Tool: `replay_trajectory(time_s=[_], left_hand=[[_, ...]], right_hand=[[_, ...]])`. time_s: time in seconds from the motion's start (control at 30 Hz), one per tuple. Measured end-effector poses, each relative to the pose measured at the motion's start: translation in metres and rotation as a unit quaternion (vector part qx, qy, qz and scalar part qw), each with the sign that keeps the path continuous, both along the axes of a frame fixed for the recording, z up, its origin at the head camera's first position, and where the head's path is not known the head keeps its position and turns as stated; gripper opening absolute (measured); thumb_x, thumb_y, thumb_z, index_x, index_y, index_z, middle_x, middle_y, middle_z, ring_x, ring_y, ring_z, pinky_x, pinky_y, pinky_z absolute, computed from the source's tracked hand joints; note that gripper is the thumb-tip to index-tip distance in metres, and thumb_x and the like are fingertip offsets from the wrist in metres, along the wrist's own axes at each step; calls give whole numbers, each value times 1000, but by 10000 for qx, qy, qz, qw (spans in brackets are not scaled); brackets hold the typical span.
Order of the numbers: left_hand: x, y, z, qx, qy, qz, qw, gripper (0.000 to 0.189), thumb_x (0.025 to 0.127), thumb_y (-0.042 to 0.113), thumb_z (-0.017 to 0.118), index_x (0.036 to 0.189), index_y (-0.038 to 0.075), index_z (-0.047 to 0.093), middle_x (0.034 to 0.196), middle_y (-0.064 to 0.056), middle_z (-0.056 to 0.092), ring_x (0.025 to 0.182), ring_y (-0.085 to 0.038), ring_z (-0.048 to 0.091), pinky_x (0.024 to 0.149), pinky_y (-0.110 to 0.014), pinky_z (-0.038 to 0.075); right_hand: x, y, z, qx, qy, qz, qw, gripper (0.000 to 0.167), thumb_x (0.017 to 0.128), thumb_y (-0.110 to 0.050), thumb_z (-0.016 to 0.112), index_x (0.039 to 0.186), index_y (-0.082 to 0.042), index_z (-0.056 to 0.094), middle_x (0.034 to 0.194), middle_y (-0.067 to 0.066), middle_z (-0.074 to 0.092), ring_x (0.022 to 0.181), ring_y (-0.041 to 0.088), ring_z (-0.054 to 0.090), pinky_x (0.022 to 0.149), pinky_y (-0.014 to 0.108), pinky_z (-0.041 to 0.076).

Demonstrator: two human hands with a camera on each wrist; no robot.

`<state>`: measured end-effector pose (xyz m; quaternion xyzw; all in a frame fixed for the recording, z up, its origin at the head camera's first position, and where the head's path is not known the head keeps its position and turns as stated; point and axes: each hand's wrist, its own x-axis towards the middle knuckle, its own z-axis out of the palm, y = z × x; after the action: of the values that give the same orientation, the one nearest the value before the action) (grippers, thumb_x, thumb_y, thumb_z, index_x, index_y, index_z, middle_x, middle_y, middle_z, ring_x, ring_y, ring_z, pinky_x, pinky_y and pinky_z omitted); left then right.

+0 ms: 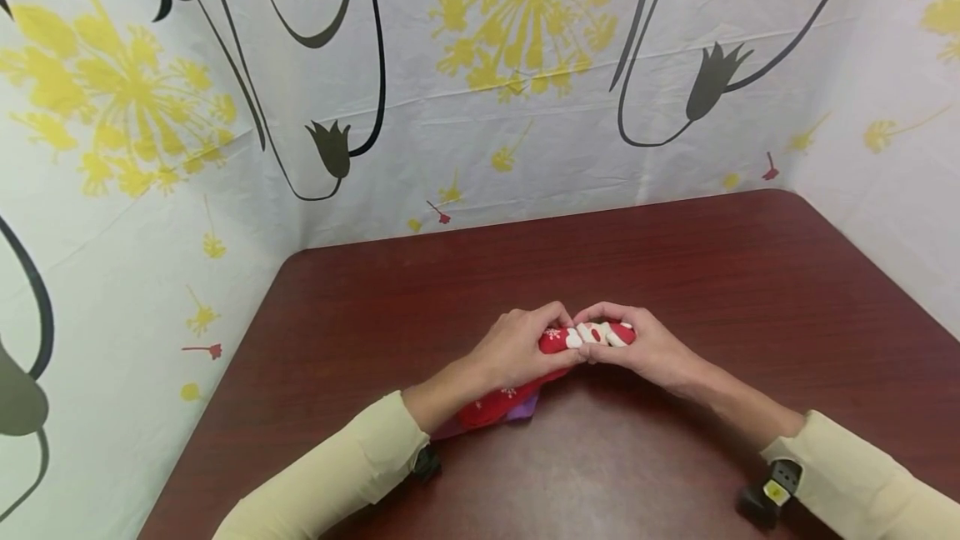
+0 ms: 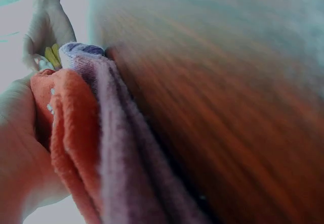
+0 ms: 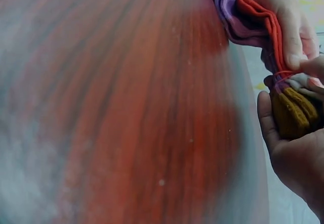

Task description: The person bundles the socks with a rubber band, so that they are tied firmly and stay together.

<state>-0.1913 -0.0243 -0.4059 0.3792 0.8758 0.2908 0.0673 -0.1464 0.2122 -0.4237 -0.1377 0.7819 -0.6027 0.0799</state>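
A bundle of knitted socks, with a red sock (image 1: 487, 408) patterned with white snowflakes and a purple sock (image 1: 522, 408) beneath it, is held between both hands. My left hand (image 1: 517, 346) grips the bundle from the left, thumb in front and fingers behind. On the other side, my right hand (image 1: 651, 352) holds the end with a red and white figure. The right wrist view shows mustard-coloured toes (image 3: 296, 112) in that hand and a thin red band (image 3: 284, 74) around the gathered middle. The long ends hang down past the left wrist, folded in layers.
The dark reddish wooden table (image 1: 390, 298) lies under the hands, its rounded far corners near the walls. White sheeting (image 1: 420, 140) with yellow and grey flower prints surrounds it on the back and sides. Black wrist devices (image 1: 772, 492) sit at the sleeve cuffs.
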Motion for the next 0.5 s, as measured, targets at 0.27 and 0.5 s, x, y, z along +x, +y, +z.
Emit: replay_trajectory(time_s=[0.27,0.5], left_hand=[[0,-5,-2,139,-258,-172,9994,46,95,44,81,126,23,55,114,6,70,90,-3,63,75,-17,54],[-2,-9,-1,377,-442,-330,9978,42,96,38,80,127,26,54,119,7,70,98,-4,65,83,-21,56]], right_hand=[[0,-2,-1,-389,-143,179,9990,36,95,-11,80,126,-5,64,113,21,63,98,31,63,79,34,60],[-1,-2,0,-589,-462,332,9966,44,94,-9,81,132,1,61,114,21,63,97,31,66,82,38,63]])
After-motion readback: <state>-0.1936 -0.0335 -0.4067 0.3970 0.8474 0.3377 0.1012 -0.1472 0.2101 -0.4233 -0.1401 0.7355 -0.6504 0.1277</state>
